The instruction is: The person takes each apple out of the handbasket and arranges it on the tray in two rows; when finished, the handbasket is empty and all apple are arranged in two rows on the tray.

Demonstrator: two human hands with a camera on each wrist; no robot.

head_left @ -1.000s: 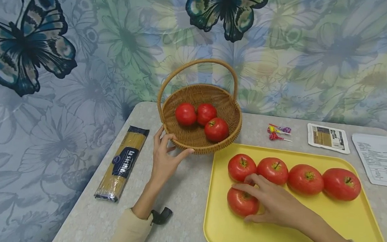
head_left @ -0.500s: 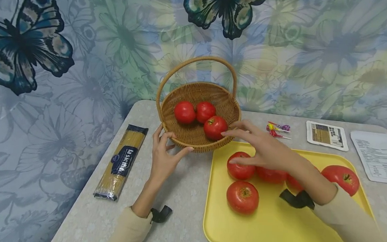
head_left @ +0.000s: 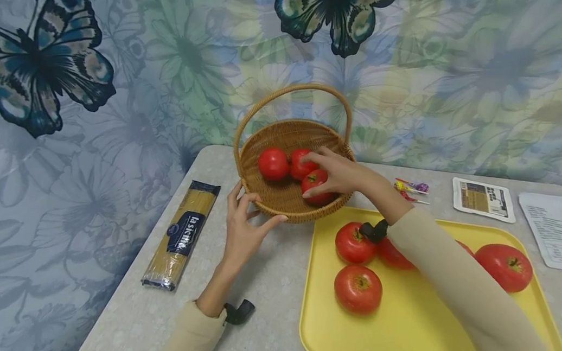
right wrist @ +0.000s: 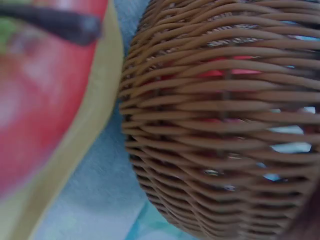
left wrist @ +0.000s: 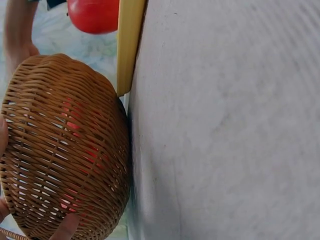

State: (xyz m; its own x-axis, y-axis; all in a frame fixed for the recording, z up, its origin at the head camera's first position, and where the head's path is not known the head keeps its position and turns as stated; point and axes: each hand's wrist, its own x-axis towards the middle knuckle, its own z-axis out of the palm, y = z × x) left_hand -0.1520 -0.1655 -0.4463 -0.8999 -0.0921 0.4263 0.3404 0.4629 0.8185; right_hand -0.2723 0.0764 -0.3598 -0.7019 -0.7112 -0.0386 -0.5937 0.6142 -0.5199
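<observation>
The left hand (head_left: 244, 230) pinches the near rim of the basket (head_left: 276, 201). Inside the basket, the right hand (head_left: 340, 171) curls its fingers and thumb round a red apple (head_left: 313, 179), near two other apples (head_left: 273, 164). It's probably best to squeeze softly and hold the basket still. Under the basket is a grey table (head_left: 273, 284); behind it, a flowery wall (head_left: 186, 54).
</observation>
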